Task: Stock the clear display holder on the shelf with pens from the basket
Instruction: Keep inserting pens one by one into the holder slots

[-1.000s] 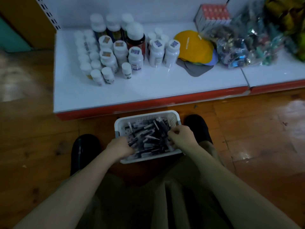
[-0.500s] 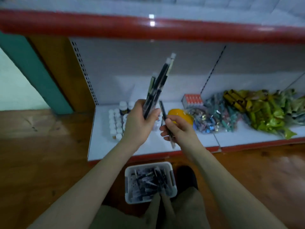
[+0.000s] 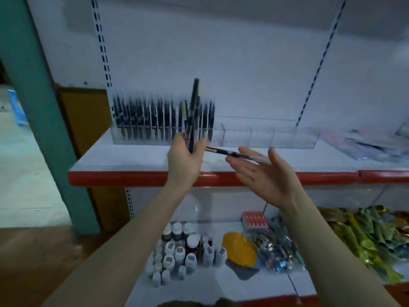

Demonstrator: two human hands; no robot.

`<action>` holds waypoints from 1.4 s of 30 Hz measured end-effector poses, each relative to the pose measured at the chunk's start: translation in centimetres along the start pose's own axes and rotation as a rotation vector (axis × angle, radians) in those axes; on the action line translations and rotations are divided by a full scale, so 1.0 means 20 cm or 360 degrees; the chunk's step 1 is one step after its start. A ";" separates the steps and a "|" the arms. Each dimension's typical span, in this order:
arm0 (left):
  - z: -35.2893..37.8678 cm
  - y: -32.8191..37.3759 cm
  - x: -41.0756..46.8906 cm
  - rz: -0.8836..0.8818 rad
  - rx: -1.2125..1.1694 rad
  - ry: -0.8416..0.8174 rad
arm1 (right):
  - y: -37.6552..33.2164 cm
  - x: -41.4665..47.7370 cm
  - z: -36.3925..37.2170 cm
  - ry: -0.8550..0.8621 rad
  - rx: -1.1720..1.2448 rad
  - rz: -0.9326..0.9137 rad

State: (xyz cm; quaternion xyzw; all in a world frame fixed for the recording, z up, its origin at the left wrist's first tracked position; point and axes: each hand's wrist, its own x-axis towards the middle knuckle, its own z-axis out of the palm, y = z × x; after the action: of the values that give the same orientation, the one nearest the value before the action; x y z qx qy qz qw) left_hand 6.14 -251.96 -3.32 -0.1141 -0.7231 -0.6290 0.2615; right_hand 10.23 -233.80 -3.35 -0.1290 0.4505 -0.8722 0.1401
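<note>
The clear display holder point(image 3: 261, 138) stands on the upper white shelf point(image 3: 137, 158). Its left compartments are packed with upright dark pens point(image 3: 155, 120); its right compartments hold nothing. My left hand point(image 3: 184, 158) grips a bundle of pens point(image 3: 193, 111) upright, just in front of the filled part. One more pen point(image 3: 225, 152) lies level between my hands, its left end at my left fingers and its right part across the straight fingers of my right hand point(image 3: 265, 176). The basket is out of view.
The lower shelf carries several white-capped bottles point(image 3: 177, 253), a yellow cap point(image 3: 240, 250), a red box point(image 3: 254, 220), shiny sweet bags point(image 3: 276, 251) and green packets point(image 3: 365, 235). A teal post point(image 3: 44, 107) rises at the left. A clear packet point(image 3: 371, 147) lies on the upper shelf at the right.
Both hands rose from the basket to the upper shelf with pens. My right hand went from pinching one pen to spread fingers, with the pen now lying level.
</note>
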 end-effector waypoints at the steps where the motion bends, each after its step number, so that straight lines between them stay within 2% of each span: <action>1: 0.01 0.00 0.04 -0.0070 -0.0024 0.0019 | -0.02 0.04 0.02 0.0033 0.0068 -0.0055; 3: 0.03 -0.01 0.11 -0.0155 -0.0040 0.0028 | -0.04 0.14 0.07 0.0215 0.0010 -0.0159; 6: 0.05 -0.02 0.19 -0.0209 -0.0025 0.0001 | -0.07 0.28 0.11 0.0531 -0.0289 -0.0342; 11: 0.06 -0.02 0.32 -0.0282 -0.0042 -0.0148 | -0.20 0.49 0.11 0.0682 -0.0533 -0.0561; 15: 0.04 -0.08 0.40 -0.0254 -0.0155 -0.0172 | -0.32 0.65 0.06 0.0873 -0.0812 -0.0700; 24: 0.03 -0.11 0.42 -0.0112 -0.0237 -0.0207 | -0.35 0.73 -0.01 0.0887 -0.1251 -0.0831; 29: 0.00 -0.12 0.40 -0.0198 -0.0336 -0.0201 | -0.39 0.79 -0.03 0.0938 -0.1447 -0.0915; 33: -0.03 -0.13 0.42 -0.0349 -0.0477 -0.0171 | -0.40 0.87 -0.01 0.0896 -0.1584 -0.0868; 37: -0.05 -0.11 0.42 -0.0334 -0.0488 -0.0171 | -0.37 0.93 0.01 0.0874 -0.1771 -0.0815; 42: -0.07 -0.11 0.42 -0.0345 -0.0476 -0.0169 | -0.36 0.98 0.01 0.0845 -0.1818 -0.0779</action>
State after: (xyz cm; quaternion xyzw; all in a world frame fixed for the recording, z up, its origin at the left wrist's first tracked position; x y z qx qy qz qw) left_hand -1.59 -255.01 -0.67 -0.1061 -0.6423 -0.7472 0.1339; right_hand -8.75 -237.06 4.69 -0.0624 0.8178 -0.5059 -0.2673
